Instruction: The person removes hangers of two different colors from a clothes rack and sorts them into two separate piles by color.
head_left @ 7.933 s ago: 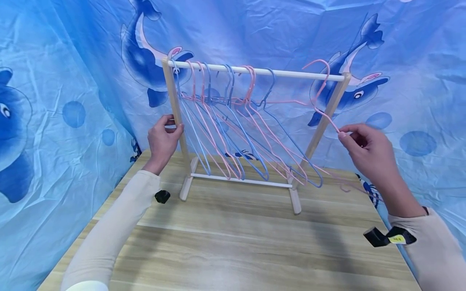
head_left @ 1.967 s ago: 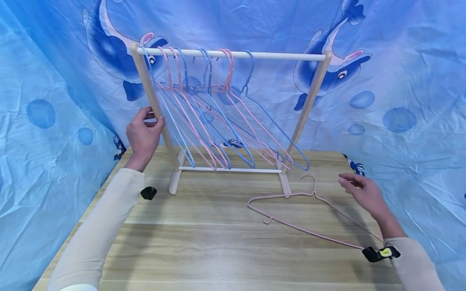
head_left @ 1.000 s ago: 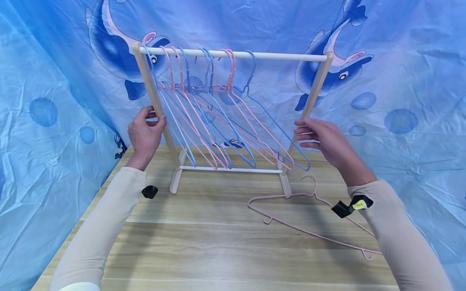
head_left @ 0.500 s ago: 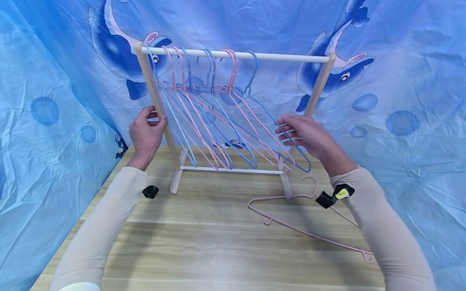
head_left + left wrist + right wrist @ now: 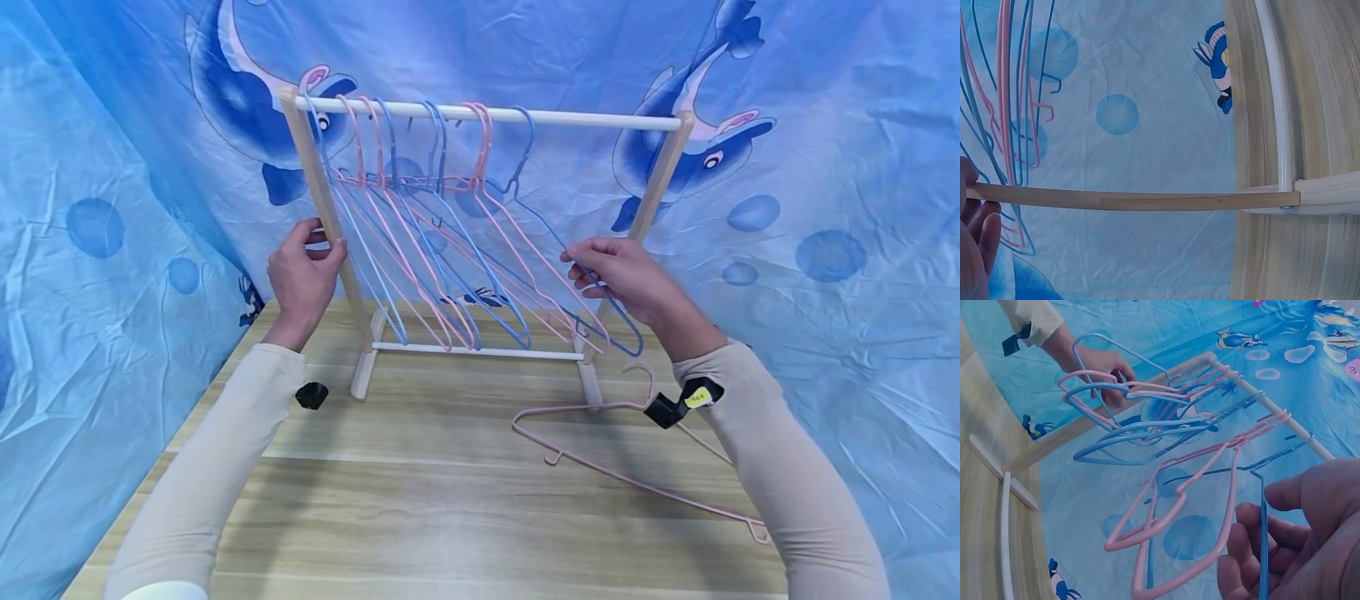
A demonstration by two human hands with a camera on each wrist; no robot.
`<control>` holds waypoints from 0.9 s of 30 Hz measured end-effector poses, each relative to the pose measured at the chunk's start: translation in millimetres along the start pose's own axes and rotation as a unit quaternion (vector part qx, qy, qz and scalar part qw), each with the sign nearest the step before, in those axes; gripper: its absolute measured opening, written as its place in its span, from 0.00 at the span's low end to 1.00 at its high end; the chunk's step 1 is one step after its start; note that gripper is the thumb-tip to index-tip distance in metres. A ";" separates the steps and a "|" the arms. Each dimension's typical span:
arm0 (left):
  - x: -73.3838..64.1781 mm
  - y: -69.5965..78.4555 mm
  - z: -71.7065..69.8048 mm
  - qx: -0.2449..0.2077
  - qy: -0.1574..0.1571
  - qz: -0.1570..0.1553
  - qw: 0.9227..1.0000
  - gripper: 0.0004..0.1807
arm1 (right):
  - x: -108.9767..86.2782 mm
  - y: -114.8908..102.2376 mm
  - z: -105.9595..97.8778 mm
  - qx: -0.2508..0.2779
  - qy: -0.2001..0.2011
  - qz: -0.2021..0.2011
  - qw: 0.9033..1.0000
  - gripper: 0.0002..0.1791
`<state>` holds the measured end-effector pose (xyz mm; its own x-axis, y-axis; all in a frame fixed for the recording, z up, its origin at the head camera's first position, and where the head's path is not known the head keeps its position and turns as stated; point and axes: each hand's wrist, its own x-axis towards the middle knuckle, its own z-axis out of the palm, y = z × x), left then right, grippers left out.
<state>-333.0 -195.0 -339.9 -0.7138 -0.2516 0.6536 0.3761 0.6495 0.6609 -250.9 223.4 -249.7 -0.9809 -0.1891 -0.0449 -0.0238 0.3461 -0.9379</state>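
My left hand (image 5: 302,271) grips the left wooden post (image 5: 318,187) of a small garment rack, thumb in front and fingers behind. In the left wrist view that post (image 5: 1147,200) runs across from the fingers to its foot. My right hand (image 5: 618,275) has thumb and fingers around the sloping arm of the rightmost blue hanger (image 5: 543,218), which hangs from the white rail (image 5: 600,119). The right wrist view has this blue hanger's wire (image 5: 1264,544) between thumb and fingers. Several pink and blue hangers (image 5: 420,225) hang further left along the rail.
A pink hanger (image 5: 622,477) lies on the wooden table (image 5: 420,508) at the right front, partly beneath my right forearm. The rack's lower white bar (image 5: 480,351) and feet stand near the table's back edge. Blue dolphin-print cloth (image 5: 847,167) hangs behind and at the sides.
Earlier my right hand held a pink hanger off the rail; that hanger now lies on the table. The right hand has since moved up and left to the rightmost blue hanger. My left hand stays on the post.
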 end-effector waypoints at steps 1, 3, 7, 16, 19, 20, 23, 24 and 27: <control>-0.1 0.0 0.0 0.000 -0.001 -0.001 1.000 0.19 | 0.2 0.4 0.1 -0.002 0.004 0.000 1.000 0.17; -0.4 0.1 -0.1 -0.001 -0.001 -0.003 1.000 0.19 | 0.9 1.2 0.3 -0.009 0.011 -0.002 1.000 0.16; -1.3 0.3 -0.9 -0.002 -0.001 -0.005 1.000 0.20 | 2.1 1.4 1.2 -0.007 0.022 -0.004 1.000 0.15; -1.1 1.0 -1.0 -0.002 0.000 -0.003 1.000 0.19 | 1.7 -0.2 2.6 -0.023 0.075 -0.015 0.997 0.15; -0.8 1.3 -0.9 -0.002 0.000 -0.007 1.000 0.19 | 0.9 -1.2 1.4 -0.023 0.081 -0.016 0.996 0.15; -0.6 1.4 -0.8 -0.003 0.000 -0.008 1.000 0.19 | 0.5 -1.6 0.8 -0.022 0.085 -0.017 0.996 0.15; 0.0 1.9 -0.4 -0.003 -0.002 -0.009 1.000 0.19 | -1.1 -2.9 -2.0 -0.020 0.089 -0.019 0.996 0.15; 0.3 2.2 -0.3 -0.003 -0.002 -0.009 1.000 0.19 | -1.7 -3.5 -3.2 -0.021 0.091 -0.021 0.995 0.15; 0.3 2.4 -0.4 -0.004 -0.002 -0.010 1.000 0.19 | -4.7 -5.3 -7.4 -0.029 0.097 -0.028 0.994 0.15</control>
<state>-332.1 -193.8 -337.9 -0.7240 -0.2610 0.6385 0.3663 0.6389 0.6765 -247.5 229.3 -241.9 -0.9963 -0.0312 0.0795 -0.0854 0.3941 -0.9151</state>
